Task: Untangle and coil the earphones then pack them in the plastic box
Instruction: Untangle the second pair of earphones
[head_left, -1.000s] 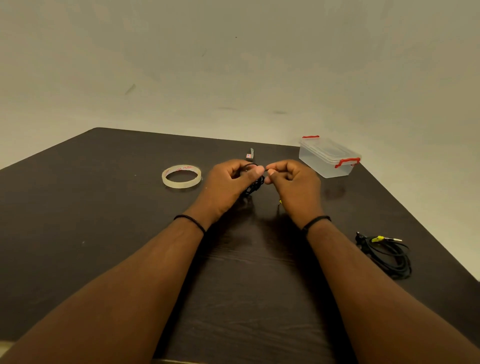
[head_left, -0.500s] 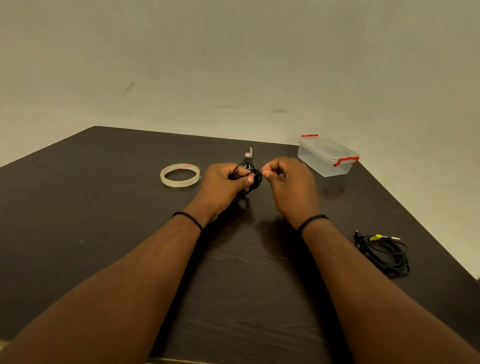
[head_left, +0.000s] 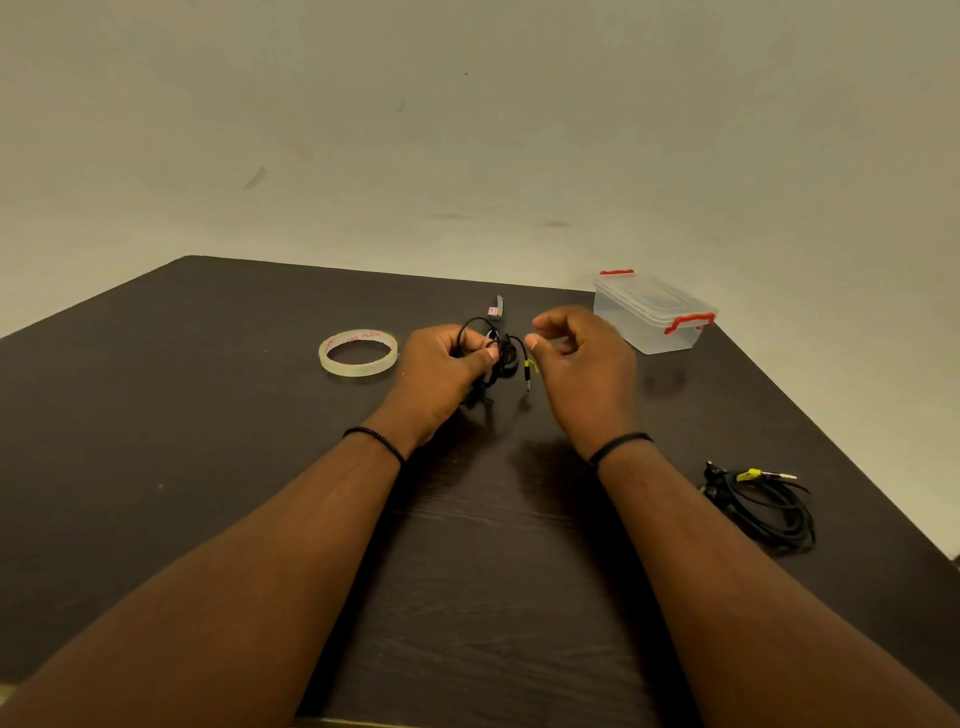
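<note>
earphones (head_left: 501, 353) sitting at frame centre, bunched in the left hand (head_left: 441, 364), which is gripping the coil with thumb on top. right hand (head_left: 576, 358) is hovering just right of it, fingers loosely curled, holding nothing; plug end is dangling between the hands. box (head_left: 652, 312), lid on, is lying up-right, nearer the right hand.

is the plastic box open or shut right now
Shut: the clear lid sits flat on the plastic box, with both red clips down at its ends.
</note>
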